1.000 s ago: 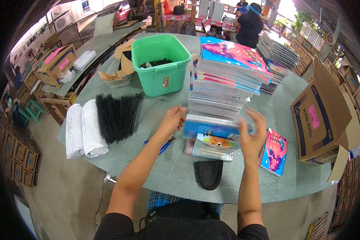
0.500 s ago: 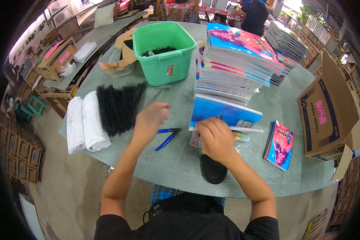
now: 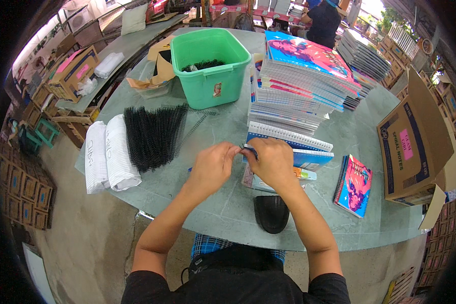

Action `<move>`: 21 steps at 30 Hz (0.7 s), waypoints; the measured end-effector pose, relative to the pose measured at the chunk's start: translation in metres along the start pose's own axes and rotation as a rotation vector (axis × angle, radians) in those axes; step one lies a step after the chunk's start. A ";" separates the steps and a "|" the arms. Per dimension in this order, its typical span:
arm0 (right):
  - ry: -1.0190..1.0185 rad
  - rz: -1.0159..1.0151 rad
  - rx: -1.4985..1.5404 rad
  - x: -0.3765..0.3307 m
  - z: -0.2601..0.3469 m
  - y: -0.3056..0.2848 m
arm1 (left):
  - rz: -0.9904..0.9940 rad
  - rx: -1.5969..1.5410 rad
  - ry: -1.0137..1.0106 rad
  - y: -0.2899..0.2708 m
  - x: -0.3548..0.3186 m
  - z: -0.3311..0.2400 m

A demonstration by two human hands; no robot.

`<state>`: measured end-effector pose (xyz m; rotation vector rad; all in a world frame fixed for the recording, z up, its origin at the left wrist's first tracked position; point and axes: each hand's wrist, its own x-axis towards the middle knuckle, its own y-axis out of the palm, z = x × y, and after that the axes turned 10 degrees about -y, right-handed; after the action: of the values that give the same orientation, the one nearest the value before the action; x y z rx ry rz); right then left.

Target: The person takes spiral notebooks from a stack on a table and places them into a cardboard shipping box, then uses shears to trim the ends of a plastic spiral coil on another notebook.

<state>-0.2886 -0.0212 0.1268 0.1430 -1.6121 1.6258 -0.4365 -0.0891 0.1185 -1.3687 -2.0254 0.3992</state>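
In front of me stands an unbound notebook (image 3: 316, 158) with a blue cover and a row of punched holes along its top edge. My right hand (image 3: 274, 161) is closed on its upper left corner. My left hand (image 3: 215, 164) meets it there, fingertips pinched on what looks like the dark end of a wire spiral (image 3: 242, 147). Most of the spiral is hidden by the fingers. Blue-handled cutters lie beneath my left hand, with only a blue tip (image 3: 189, 169) showing. Just nearer to me is a black rounded object (image 3: 271, 214).
Black spirals (image 3: 154, 137) lie left, beside white wrapped rolls (image 3: 121, 154). A green bin (image 3: 213, 86) holds more spirals. Stacked notebooks (image 3: 299, 76) rise behind my right hand. A bound notebook (image 3: 354, 185) and an open carton (image 3: 410, 152) are at right. Another person (image 3: 323, 23) works far back.
My left hand has moved right from near the spirals to the notebook's corner, covering the cutters. The blue notebook now tilts, showing its punched edge.
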 end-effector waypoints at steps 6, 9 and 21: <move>-0.031 0.014 0.048 0.004 0.003 0.001 | -0.054 0.067 0.040 -0.007 0.009 -0.006; -0.052 0.045 0.067 0.001 -0.005 -0.007 | 0.194 0.047 -0.129 -0.031 0.017 0.002; 0.077 -0.088 0.320 0.009 -0.003 -0.003 | 0.066 0.360 0.303 0.002 -0.006 -0.006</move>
<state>-0.2913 -0.0154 0.1340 0.3081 -1.2620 1.7879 -0.4300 -0.0942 0.1198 -1.1927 -1.5768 0.5235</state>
